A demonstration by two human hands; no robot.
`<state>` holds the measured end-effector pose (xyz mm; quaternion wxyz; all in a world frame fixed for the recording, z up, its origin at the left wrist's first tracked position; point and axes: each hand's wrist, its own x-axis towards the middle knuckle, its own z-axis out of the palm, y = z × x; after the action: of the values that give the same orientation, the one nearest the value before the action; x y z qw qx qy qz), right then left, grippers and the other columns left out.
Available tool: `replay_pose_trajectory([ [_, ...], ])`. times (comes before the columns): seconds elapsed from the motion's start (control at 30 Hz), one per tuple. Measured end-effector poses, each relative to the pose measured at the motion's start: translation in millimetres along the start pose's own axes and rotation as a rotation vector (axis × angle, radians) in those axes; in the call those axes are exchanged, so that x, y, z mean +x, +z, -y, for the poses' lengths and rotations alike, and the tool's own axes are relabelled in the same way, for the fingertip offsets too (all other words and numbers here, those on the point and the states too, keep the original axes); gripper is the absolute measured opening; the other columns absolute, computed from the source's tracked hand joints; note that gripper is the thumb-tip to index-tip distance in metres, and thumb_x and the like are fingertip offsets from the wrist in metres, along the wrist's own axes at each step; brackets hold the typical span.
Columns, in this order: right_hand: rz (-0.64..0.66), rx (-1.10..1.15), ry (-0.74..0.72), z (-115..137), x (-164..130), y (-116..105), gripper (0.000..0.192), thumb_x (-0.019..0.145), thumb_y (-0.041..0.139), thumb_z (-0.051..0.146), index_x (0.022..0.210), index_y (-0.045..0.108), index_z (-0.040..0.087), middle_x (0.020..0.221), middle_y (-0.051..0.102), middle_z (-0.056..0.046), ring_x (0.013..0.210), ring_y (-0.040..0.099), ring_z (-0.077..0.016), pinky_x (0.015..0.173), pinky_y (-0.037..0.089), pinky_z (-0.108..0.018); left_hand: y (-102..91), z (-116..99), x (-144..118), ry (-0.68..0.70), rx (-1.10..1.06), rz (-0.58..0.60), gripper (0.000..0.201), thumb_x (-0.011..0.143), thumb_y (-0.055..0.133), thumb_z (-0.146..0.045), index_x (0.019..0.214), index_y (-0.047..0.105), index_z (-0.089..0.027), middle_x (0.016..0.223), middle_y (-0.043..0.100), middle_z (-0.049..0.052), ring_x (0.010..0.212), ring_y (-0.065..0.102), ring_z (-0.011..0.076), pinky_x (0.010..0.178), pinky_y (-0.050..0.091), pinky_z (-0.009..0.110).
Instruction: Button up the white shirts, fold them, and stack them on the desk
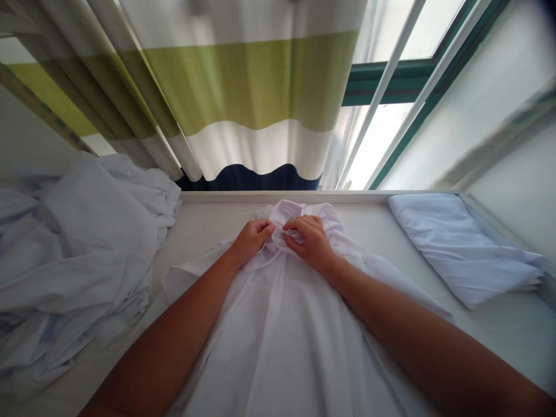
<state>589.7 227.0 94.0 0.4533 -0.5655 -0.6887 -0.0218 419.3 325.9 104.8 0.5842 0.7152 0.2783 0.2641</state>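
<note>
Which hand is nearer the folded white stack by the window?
Right. The right hand grips the shirt collar closer to the folded stack; the left hand sits farther away.

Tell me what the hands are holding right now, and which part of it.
Both the left hand and right hand pinch the white shirt at its far, bunched collar end.

A pale table [499, 324] ran up to a white sill [304, 196]. Behind it hung a curtain [243, 98] striped white, green and navy (its folds bunched toward the left). To the right, a window [391, 87] with a teal frame let in bright daylight, and a plain wall [499, 92] stood beside it.
</note>
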Motion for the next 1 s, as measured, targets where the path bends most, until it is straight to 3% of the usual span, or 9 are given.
replay_pose_trajectory([
  [0.23, 0.04, -0.041, -0.029, 3, -1, 0, 0.008, 0.093, 0.062, 0.032, 0.094, 0.066, 0.026, 0.084, 0.068, -0.002, 0.083, 0.061, -0.0201, 0.091, 0.037, -0.04, 2.6, -3, 1, -0.125, -0.266, 0.026, 0.03, 0.078, 0.073, -0.043, 0.08, 0.071, -0.013, 0.073, 0.067, 0.002, 0.064, 0.055, 0.0123, 0.065, 0.044, 0.025],
  [0.4, 0.042, -0.072, -0.056, 7, -2, -2, 0.01, 0.094, 0.06, 0.032, 0.096, 0.067, 0.027, 0.083, 0.068, -0.002, 0.082, 0.06, -0.0203, 0.091, 0.036, -0.04, 3.2, -3, 2, -0.158, -0.319, 0.027, 0.031, 0.075, 0.078, -0.042, 0.081, 0.075, -0.012, 0.073, 0.07, 0.004, 0.066, 0.06, 0.0147, 0.068, 0.047, 0.027],
  [0.57, 0.002, -0.097, -0.032, 11, -2, -2, 0.012, 0.093, 0.061, 0.033, 0.1, 0.068, 0.027, 0.083, 0.069, -0.002, 0.082, 0.06, -0.0208, 0.092, 0.036, -0.041, 3.6, 0, 0, -0.086, -0.254, -0.019, 0.028, 0.076, 0.077, -0.041, 0.077, 0.075, -0.012, 0.073, 0.068, 0.002, 0.068, 0.058, 0.0139, 0.068, 0.045, 0.026],
  [1.0, 0.0, 0.013, 0.017, 5, -1, -4, 0.009, 0.091, 0.064, 0.031, 0.095, 0.071, 0.025, 0.084, 0.071, -0.002, 0.082, 0.062, -0.0196, 0.087, 0.039, -0.04, -0.2, -3, -5, 0.134, -0.041, 0.034, 0.024, 0.082, 0.071, -0.038, 0.084, 0.075, -0.014, 0.092, 0.07, 0.007, 0.087, 0.063, 0.0187, 0.085, 0.048, 0.03],
])
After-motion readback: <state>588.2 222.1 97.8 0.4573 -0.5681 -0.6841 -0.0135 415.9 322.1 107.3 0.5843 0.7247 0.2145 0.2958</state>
